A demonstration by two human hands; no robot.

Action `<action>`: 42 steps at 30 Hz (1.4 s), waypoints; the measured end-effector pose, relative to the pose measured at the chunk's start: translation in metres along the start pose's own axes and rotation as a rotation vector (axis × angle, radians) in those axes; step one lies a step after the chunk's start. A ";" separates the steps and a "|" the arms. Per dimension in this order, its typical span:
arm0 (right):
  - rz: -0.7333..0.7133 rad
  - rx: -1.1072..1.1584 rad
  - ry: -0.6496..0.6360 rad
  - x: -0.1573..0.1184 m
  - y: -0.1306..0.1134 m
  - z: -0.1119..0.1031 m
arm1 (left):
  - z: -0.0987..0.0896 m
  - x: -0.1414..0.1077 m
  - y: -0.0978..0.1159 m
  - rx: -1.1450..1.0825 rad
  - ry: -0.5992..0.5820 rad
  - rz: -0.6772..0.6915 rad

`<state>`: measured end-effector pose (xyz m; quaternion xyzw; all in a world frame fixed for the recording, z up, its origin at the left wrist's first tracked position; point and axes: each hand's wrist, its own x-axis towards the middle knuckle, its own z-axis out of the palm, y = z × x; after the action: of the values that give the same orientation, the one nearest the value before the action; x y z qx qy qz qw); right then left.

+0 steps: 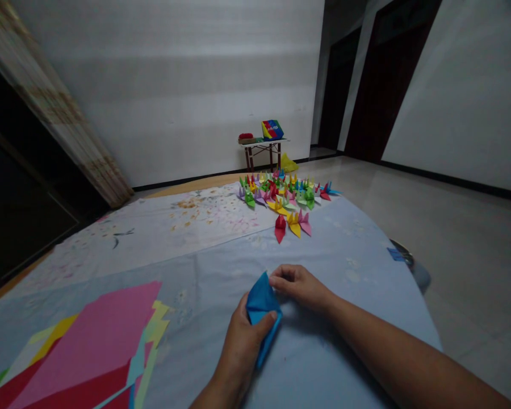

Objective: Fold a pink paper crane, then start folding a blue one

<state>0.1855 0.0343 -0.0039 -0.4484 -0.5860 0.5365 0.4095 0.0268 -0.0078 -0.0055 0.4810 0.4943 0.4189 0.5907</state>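
A partly folded sheet of blue origami paper point(262, 301), shaped like a narrow diamond, is held up just over the cloth-covered table. My left hand point(242, 335) grips it from the lower left, its thumb lying across the front. At the upper right edge of the paper, my right hand point(296, 283) has its thumb and forefinger pinched together near the tip. Beyond the hands stand a red paper crane point(280, 228), a yellow paper crane point(294, 224) and a pink one point(305, 222).
A pile of coloured paper sheets point(106, 329) lies at the left front. Several folded cranes point(276, 190) crowd the table's far end. A small stand point(262, 145) with a colourful box point(272, 129) is behind. Scissors point(402, 253) appear beside the right table edge.
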 end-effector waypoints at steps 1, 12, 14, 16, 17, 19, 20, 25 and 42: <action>0.023 -0.007 -0.034 -0.001 0.001 0.000 | 0.000 0.000 0.000 0.008 0.013 0.005; 0.050 -0.006 -0.029 0.001 0.006 0.009 | 0.003 -0.001 0.003 0.056 0.070 0.079; 0.051 -0.014 -0.006 0.001 0.006 0.010 | 0.004 -0.002 0.005 0.035 0.061 0.062; 0.041 -0.033 0.003 0.001 0.005 0.009 | 0.004 -0.002 0.005 0.003 0.065 0.050; 0.034 -0.045 -0.005 0.001 0.005 0.009 | 0.004 -0.002 0.005 -0.016 0.075 0.050; 0.023 -0.071 -0.054 0.000 0.004 0.007 | 0.002 0.000 0.004 -0.052 0.106 0.049; 0.022 -0.083 -0.093 -0.001 0.004 0.006 | 0.002 0.000 0.003 -0.067 0.117 0.047; 0.002 -0.150 -0.160 -0.002 0.007 0.006 | -0.002 0.002 0.003 -0.083 0.119 0.072; -0.001 -0.135 0.012 0.002 0.010 0.011 | -0.007 0.005 -0.001 -0.042 0.047 0.076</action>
<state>0.1752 0.0333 -0.0149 -0.4779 -0.6186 0.4930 0.3819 0.0203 -0.0017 -0.0078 0.4770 0.4806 0.4624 0.5724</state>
